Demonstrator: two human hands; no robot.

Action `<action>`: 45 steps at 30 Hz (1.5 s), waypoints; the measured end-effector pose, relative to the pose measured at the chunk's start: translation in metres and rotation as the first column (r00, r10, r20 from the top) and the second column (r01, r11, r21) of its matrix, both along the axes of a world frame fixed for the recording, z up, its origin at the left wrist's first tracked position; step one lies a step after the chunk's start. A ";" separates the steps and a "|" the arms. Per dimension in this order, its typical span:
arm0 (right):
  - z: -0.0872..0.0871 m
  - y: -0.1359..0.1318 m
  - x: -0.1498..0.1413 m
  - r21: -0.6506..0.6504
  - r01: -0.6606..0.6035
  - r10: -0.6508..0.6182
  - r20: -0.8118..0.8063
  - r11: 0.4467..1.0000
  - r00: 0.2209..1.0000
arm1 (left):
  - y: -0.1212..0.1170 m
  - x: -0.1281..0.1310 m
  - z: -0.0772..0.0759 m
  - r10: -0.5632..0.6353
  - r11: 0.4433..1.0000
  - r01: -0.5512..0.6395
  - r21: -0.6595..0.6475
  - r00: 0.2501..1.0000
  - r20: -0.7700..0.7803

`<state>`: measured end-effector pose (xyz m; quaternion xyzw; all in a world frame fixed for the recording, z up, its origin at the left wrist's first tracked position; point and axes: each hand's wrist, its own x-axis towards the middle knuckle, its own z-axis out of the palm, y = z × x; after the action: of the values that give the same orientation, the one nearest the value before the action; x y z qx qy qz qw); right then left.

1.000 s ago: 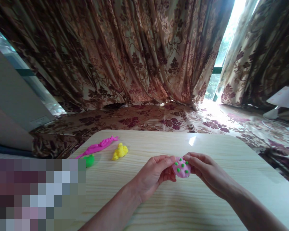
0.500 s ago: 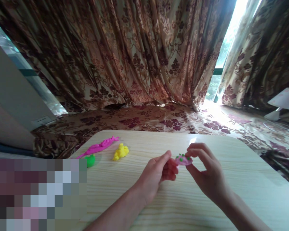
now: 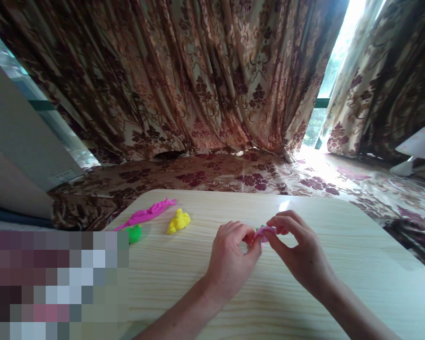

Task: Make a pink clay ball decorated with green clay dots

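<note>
Above the light wood-grain table (image 3: 198,264), a flat pink piece of modelling clay (image 3: 265,232) is held between both hands. Small green dots show along its far upper edge, and fingers cover part of it. My left hand (image 3: 232,250) pinches its left end between thumb and forefinger. On the other end, the thumb and fingers of my right hand (image 3: 299,243) are closed. A yellow lump of clay (image 3: 179,221) lies to the left, apart from my hands.
A long magenta strip of clay (image 3: 150,213) and a green lump (image 3: 135,233) lie at the table's left side. Patterned curtains (image 3: 198,85) hang behind a cloth-covered ledge (image 3: 212,174). A white lamp (image 3: 420,144) stands at the far right.
My left hand has turned over and closed on the left end of the pink clay. The piece has tilted, so its green dots are mostly hidden. My right hand keeps hold of it.
</note>
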<state>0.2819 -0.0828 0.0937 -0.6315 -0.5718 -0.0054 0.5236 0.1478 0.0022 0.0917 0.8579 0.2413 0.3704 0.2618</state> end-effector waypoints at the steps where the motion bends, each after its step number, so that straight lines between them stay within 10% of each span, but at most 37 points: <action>1: 0.000 0.000 0.000 -0.003 -0.005 0.005 0.031 1.000 1.000 | -0.001 0.000 0.000 -0.004 1.000 0.004 0.026 1.000 -0.011; 45: 0.001 -0.006 0.001 0.091 -0.017 -0.019 0.383 0.996 0.924 | 0.002 -0.004 0.001 -0.027 0.963 -0.004 0.269 0.993 0.111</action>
<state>0.2832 -0.0891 0.0952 -0.5936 -0.6620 -0.1555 0.4304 0.1441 0.0046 0.0927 0.8644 0.1685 0.4465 0.1583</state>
